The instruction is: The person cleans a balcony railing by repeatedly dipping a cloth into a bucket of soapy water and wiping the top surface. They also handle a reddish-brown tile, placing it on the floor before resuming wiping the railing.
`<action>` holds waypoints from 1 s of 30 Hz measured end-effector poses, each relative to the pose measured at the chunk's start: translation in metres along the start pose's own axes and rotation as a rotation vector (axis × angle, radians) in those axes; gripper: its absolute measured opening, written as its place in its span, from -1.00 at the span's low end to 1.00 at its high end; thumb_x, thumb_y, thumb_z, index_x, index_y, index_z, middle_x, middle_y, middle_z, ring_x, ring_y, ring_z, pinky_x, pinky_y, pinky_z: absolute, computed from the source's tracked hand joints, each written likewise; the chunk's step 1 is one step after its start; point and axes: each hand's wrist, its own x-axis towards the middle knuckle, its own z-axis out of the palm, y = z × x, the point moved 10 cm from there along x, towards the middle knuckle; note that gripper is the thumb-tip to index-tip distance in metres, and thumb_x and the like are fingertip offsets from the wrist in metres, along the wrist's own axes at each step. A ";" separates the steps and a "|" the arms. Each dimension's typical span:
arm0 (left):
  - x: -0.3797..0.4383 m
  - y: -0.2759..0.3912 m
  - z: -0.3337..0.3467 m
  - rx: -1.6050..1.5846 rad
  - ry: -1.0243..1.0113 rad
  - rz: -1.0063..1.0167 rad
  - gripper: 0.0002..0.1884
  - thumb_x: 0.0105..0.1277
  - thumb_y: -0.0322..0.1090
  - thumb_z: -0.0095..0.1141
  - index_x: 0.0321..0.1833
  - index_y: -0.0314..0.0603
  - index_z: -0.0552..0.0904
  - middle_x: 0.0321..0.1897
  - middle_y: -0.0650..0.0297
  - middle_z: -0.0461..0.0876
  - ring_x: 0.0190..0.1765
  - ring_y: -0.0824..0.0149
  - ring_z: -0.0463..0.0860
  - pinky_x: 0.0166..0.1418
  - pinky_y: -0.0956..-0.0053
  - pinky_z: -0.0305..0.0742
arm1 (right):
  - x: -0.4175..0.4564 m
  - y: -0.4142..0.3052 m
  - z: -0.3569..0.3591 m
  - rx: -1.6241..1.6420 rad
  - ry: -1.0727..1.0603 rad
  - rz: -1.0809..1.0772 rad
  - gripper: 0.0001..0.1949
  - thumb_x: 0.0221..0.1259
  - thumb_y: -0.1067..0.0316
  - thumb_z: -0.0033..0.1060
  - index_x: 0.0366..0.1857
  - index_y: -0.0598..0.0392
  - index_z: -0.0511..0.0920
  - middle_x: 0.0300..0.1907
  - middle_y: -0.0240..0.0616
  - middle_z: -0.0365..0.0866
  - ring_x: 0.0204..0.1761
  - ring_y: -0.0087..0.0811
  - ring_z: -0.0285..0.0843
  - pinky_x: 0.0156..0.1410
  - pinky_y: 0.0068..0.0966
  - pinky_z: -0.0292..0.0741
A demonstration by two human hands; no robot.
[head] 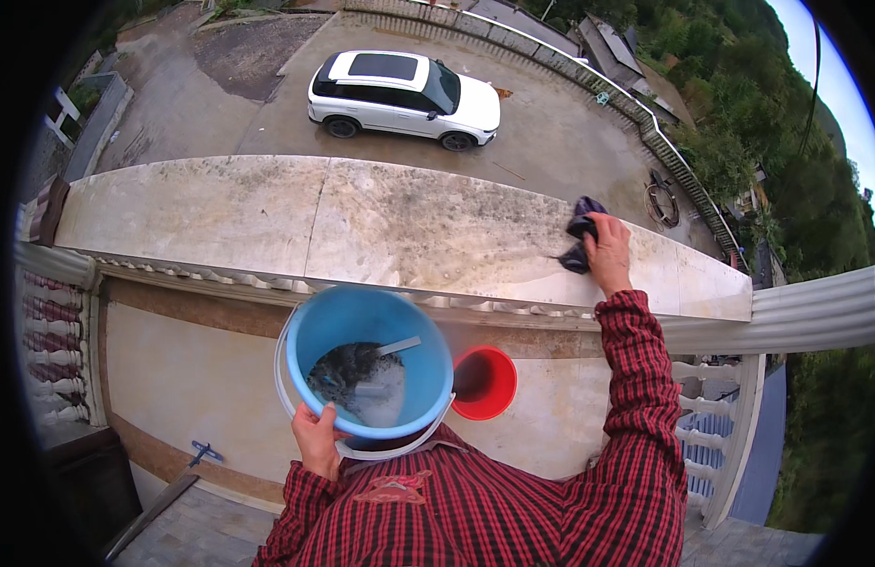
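Observation:
My right hand [609,251] presses a dark wet cloth [578,259] onto the stone top of the balcony balustrade [437,220]. Dark speckled stains cover much of that slab, while the strip near the cloth looks paler. With my left hand [318,438] I grip the near rim of a light blue plastic bucket [416,368], thumb over the edge. The bucket tilts against my body, its far rim close to the slab's inner edge. Inside are sudsy water [380,397], something dark and a pale flat stick or handle [400,345], partly sunk.
A red bucket [504,383] stands on the balcony floor beyond the blue one. At lower left lies a long-handled tool with a blue head [207,451]. A fluted column [813,305] meets the slab's right end. Far below, a white car [409,99] is parked in a yard.

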 end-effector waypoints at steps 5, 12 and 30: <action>0.013 -0.015 0.006 -0.004 -0.007 -0.012 -0.94 0.45 -0.51 0.18 -0.14 -0.28 0.54 -0.42 0.26 0.63 -0.51 0.36 0.69 -0.58 0.45 0.68 | -0.018 0.051 0.008 -0.213 0.026 0.240 -0.58 0.27 0.26 0.38 0.21 -0.10 0.57 0.16 -0.18 0.55 0.33 0.02 0.36 0.43 -0.01 0.31; 0.039 -0.015 0.010 0.065 0.066 0.010 -0.93 0.48 -0.50 0.14 -0.10 -0.26 0.52 -0.37 0.28 0.57 -0.49 0.37 0.66 -0.56 0.46 0.70 | 0.041 -0.136 0.036 0.191 -0.149 -0.133 -0.63 0.21 0.26 0.46 0.10 -0.19 0.61 0.25 -0.36 0.50 0.45 -0.09 0.28 0.37 0.05 0.36; 0.084 -0.056 -0.058 -0.096 0.326 -0.065 -0.89 0.46 -0.46 0.16 -0.06 -0.24 0.51 -0.33 0.24 0.61 -0.48 0.35 0.66 -0.53 0.43 0.71 | 0.063 -0.151 0.046 0.204 -0.105 -0.263 -0.59 0.21 0.43 0.35 0.17 -0.12 0.60 0.25 -0.26 0.55 0.44 0.06 0.29 0.55 -0.05 0.23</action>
